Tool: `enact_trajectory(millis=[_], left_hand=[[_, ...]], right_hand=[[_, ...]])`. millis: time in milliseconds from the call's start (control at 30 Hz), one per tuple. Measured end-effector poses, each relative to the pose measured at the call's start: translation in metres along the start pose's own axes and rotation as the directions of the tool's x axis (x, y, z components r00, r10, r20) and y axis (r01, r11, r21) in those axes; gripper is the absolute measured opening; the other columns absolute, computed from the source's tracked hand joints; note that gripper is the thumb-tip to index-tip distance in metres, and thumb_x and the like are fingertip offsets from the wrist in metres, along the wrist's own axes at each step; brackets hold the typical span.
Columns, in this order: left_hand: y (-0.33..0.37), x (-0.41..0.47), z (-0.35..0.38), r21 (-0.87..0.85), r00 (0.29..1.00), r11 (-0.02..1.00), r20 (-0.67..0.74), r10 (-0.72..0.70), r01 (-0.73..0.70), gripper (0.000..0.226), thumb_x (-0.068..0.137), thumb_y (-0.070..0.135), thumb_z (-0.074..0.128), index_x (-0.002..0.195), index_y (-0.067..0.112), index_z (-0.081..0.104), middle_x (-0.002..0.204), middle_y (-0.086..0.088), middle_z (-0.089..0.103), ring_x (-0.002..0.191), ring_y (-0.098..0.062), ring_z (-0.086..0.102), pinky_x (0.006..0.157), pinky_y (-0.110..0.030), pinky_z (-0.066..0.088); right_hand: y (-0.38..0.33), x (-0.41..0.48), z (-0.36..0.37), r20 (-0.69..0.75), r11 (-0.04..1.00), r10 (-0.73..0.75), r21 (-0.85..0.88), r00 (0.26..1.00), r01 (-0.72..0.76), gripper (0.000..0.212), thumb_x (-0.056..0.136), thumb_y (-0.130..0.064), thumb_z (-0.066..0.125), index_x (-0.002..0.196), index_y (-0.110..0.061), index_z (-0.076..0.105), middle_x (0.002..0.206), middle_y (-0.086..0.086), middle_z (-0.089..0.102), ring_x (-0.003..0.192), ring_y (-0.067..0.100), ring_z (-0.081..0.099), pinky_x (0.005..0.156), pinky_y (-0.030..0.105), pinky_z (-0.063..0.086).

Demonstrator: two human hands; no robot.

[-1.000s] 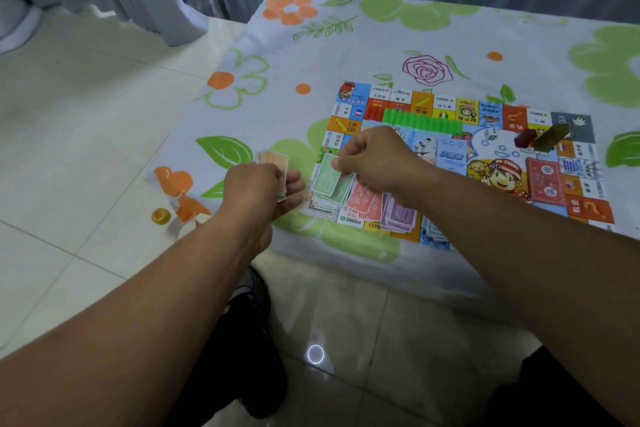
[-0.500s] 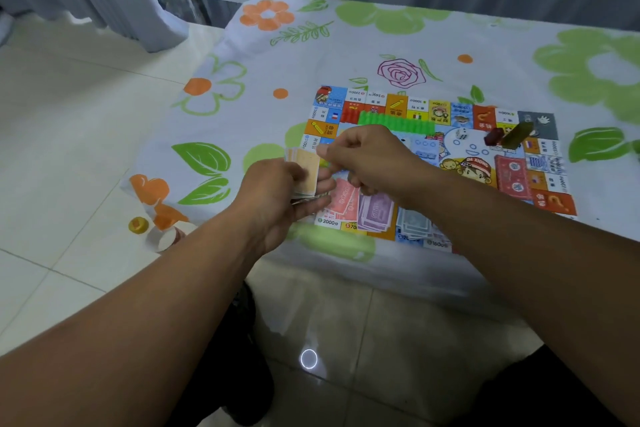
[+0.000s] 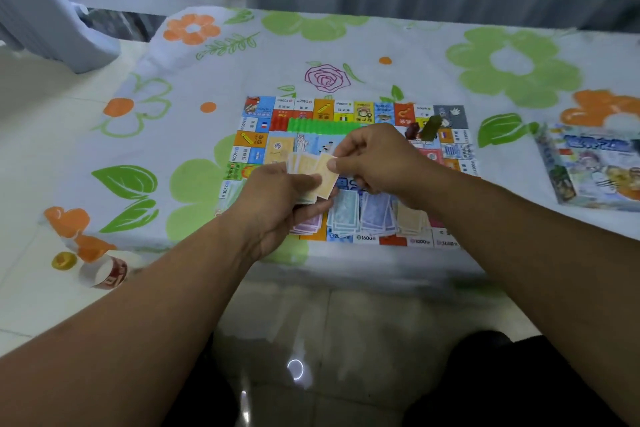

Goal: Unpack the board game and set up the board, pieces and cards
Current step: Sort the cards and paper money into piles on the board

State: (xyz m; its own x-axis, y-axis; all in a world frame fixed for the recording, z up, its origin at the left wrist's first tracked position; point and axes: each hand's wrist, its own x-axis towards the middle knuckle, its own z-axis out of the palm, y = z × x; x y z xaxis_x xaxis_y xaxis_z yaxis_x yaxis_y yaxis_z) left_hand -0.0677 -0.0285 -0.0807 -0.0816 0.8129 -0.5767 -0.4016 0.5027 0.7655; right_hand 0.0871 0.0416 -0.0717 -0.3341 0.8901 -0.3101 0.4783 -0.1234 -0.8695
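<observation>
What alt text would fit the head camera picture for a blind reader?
Two hands hold play money over a game board on a flowered tablecloth: the left hand holds a fan of yellow notes, the right hand pinches one. Note piles lie on the board.

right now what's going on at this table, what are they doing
A person is sorting the game's play money. The left hand holds a small fan of yellow notes, and the right hand pinches the top corner of one of them. The board lies flat on the flowered tablecloth, with blue, purple and tan note piles along its near edge. A green plastic strip and two tokens sit farther back on the board. The game box lies off to the right.
</observation>
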Motion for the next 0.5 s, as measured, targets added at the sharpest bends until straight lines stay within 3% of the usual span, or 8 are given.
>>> enact_trajectory(millis=[133, 267, 400, 500], left_hand=[[-0.004, 0.008, 0.017, 0.036, 0.999, 0.999, -0.043, -0.016, 0.018, 0.028, 0.094, -0.003, 0.060, 0.121, -0.005, 0.055, 0.108, -0.022, 0.071, 0.084, -0.029, 0.074, 0.067, -0.035, 0.062], [-0.008, 0.012, 0.028, 0.041, 0.998, 0.999, -0.065, -0.023, 0.026, 0.022, 0.098, -0.001, 0.053, 0.118, -0.009, 0.057, 0.099, -0.020, 0.075, 0.082, -0.026, 0.076, 0.065, -0.033, 0.062], [-0.012, 0.014, 0.037, 0.065, 0.997, 0.998, -0.070, -0.024, 0.028, 0.015, 0.097, 0.000, 0.054, 0.104, -0.009, 0.063, 0.101, -0.022, 0.074, 0.085, -0.027, 0.076, 0.066, -0.032, 0.062], [-0.014, 0.015, 0.043, 0.073, 0.998, 0.996, -0.041, -0.056, 0.059, 0.015, 0.097, 0.003, 0.054, 0.105, -0.006, 0.064, 0.100, -0.020, 0.075, 0.085, -0.026, 0.076, 0.067, -0.033, 0.062]], right_hand=[[0.012, -0.008, -0.026, -0.028, 0.999, 0.023, 0.024, 0.999, -0.022, 0.010, 0.089, -0.009, 0.074, 0.089, -0.001, 0.069, 0.074, 0.016, 0.063, 0.053, 0.018, 0.048, 0.043, 0.025, 0.036], [0.024, -0.016, -0.049, -0.056, 0.998, 0.064, -0.002, 0.996, -0.064, 0.009, 0.088, -0.010, 0.075, 0.089, -0.002, 0.070, 0.069, 0.011, 0.063, 0.054, 0.017, 0.048, 0.044, 0.024, 0.035], [0.034, -0.022, -0.069, -0.063, 0.992, 0.082, -0.091, 0.995, -0.088, 0.010, 0.086, -0.009, 0.078, 0.093, -0.004, 0.074, 0.071, 0.008, 0.067, 0.049, 0.008, 0.052, 0.043, 0.020, 0.038], [0.043, -0.025, -0.078, -0.065, 0.984, 0.057, -0.165, 0.996, -0.067, 0.009, 0.084, -0.004, 0.079, 0.092, -0.004, 0.074, 0.075, 0.004, 0.069, 0.052, -0.002, 0.059, 0.056, 0.018, 0.046]])
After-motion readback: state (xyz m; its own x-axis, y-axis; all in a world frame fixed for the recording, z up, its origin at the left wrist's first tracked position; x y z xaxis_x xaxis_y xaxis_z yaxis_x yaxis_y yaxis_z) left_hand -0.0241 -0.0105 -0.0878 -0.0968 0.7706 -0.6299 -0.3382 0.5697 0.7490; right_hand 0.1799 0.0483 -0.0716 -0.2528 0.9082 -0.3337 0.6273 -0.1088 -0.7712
